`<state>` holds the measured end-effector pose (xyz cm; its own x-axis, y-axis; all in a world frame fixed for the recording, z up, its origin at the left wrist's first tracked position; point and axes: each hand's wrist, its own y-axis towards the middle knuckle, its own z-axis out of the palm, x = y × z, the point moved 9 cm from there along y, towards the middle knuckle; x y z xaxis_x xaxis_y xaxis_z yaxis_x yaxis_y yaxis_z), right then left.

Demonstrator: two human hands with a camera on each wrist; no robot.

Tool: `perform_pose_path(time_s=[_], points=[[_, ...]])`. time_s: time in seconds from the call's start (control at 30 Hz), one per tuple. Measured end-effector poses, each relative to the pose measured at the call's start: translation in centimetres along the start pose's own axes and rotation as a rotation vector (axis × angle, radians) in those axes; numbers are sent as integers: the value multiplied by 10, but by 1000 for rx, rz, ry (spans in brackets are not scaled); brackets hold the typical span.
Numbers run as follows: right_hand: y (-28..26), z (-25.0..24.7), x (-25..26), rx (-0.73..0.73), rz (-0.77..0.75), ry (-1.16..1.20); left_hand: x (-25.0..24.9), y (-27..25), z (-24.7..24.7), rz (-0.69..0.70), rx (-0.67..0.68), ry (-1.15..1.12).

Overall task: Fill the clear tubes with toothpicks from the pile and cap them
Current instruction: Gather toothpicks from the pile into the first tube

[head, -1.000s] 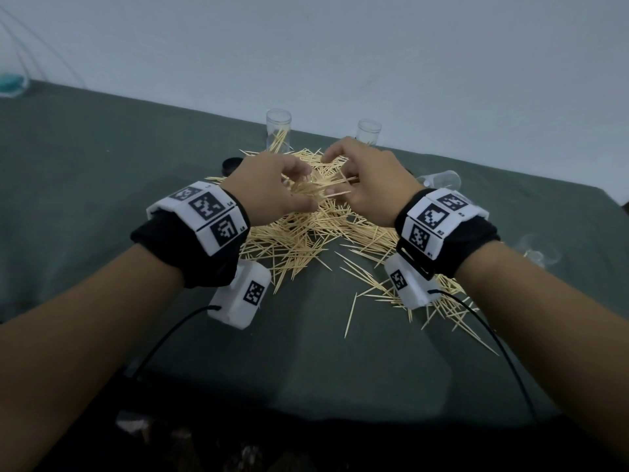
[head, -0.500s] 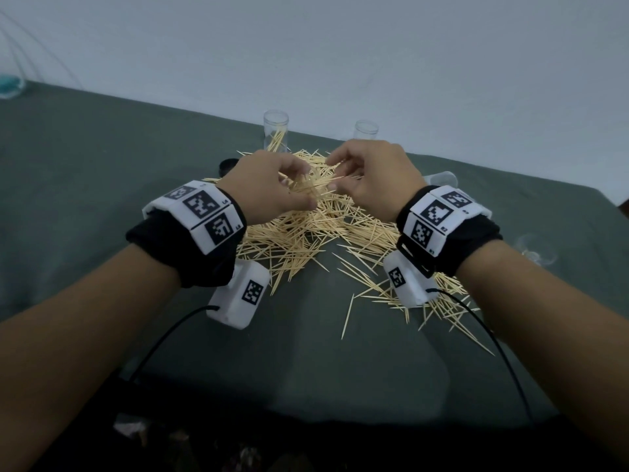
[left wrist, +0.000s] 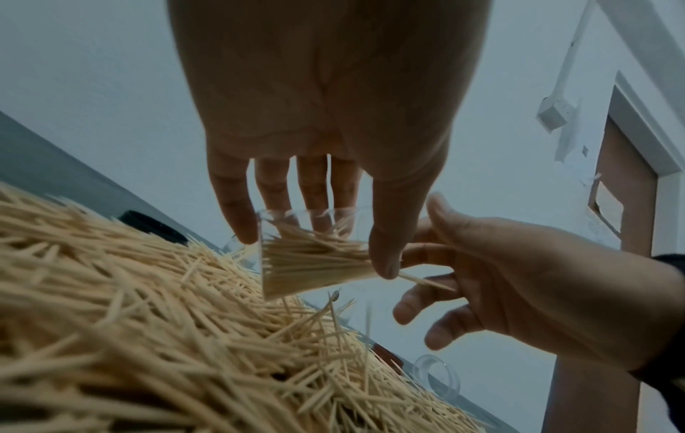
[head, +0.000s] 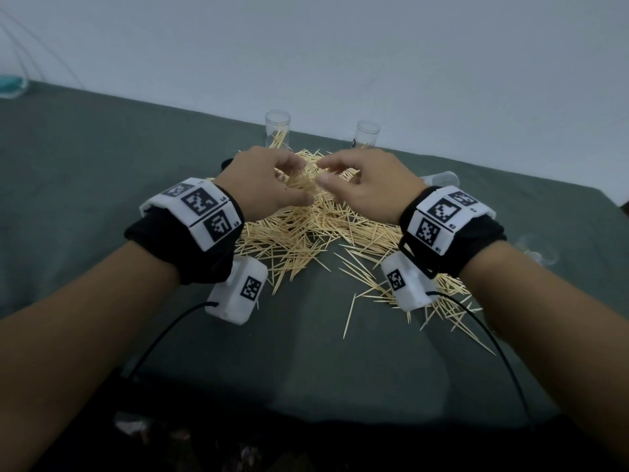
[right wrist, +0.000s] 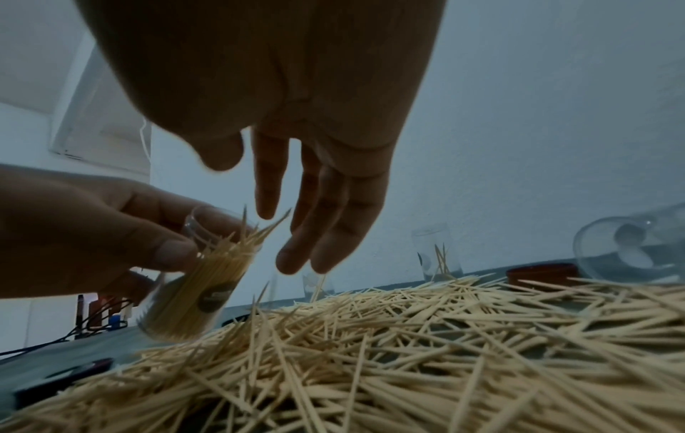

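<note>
Fingers [left wrist: 237, 216] of left hand [head: 262, 185] wrapped round tilted full tube [right wrist: 192, 290]; right hand [head: 367, 189] loose, holding nothing. Could spill sticks back onto pile [head: 306, 233] if tipped more.

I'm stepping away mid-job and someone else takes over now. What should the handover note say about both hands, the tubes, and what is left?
Left hand grips a tilted clear tube packed with toothpicks, uncapped, above the pile.
Right hand is open beside the tube mouth, fingers relaxed, holding nothing.
Two upright tubes at the back hold only a few toothpicks.
Another clear tube lies on its side right of the pile.
Done: held tube nearly full.
Left: cap it, then fill and cap the others.
</note>
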<state>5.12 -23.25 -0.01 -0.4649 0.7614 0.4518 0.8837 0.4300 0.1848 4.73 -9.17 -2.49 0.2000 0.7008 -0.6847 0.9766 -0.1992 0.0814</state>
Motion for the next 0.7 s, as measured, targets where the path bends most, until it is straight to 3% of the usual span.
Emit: perform_pose_path(time_s=[0.27, 0.7], points=[[0, -7, 1, -105, 13, 9, -16, -6, 15, 72, 31, 40], [-4, -13, 3, -212, -43, 102, -13, -5, 13, 64, 58, -23]])
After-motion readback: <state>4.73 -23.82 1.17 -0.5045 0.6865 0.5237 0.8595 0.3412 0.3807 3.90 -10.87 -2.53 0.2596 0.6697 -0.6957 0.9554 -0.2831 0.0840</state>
